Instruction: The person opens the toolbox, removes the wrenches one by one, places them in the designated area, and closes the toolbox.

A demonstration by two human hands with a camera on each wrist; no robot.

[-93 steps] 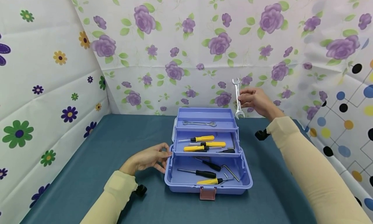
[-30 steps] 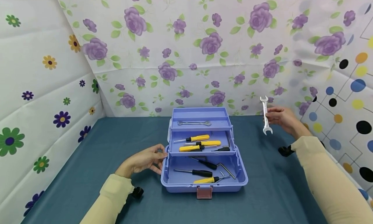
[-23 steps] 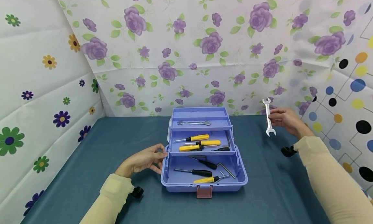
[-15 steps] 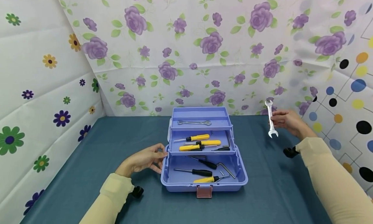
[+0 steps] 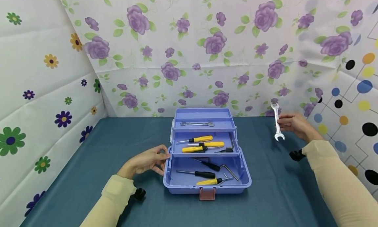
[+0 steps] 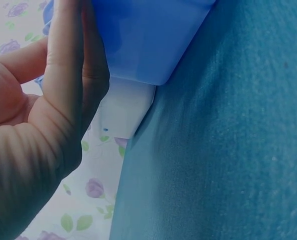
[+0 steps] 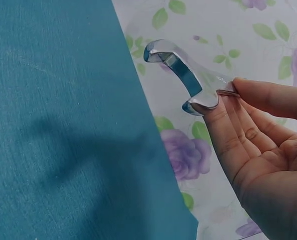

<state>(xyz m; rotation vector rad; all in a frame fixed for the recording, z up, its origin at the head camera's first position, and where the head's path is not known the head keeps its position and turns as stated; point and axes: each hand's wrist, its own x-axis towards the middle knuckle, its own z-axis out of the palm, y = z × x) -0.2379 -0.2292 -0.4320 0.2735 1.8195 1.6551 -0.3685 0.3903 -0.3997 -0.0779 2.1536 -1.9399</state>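
Observation:
My right hand (image 5: 295, 124) pinches a double open-ended wrench (image 5: 277, 123) by its shank, holding it nearly upright above the table's right side. In the right wrist view, one wrench jaw end (image 7: 188, 75) points away from the fingertips. On the left, my other hand (image 5: 149, 162) grips the side rim of an open purple-blue toolbox (image 5: 206, 190); the left wrist view has its fingers (image 6: 68, 60) along the outer wall. A second wrench (image 5: 197, 124) lies in the top tray. Yellow-handled screwdrivers (image 5: 209, 144) fill the middle tray.
In the box's bottom lie a black-handled screwdriver (image 5: 203, 174), a yellow-handled one (image 5: 209, 181) and a hex key (image 5: 229, 172). A reddish latch (image 5: 207, 194) hangs at the front. Teal cloth (image 5: 133, 132) covers the table, with a flowered sheet (image 5: 183, 40) behind it.
My right hand has carried the wrench rightward from beside the toolbox's top tray and lowered it, lately drifting slightly. The left hand keeps its place on the toolbox rim; the head view has shifted a little.

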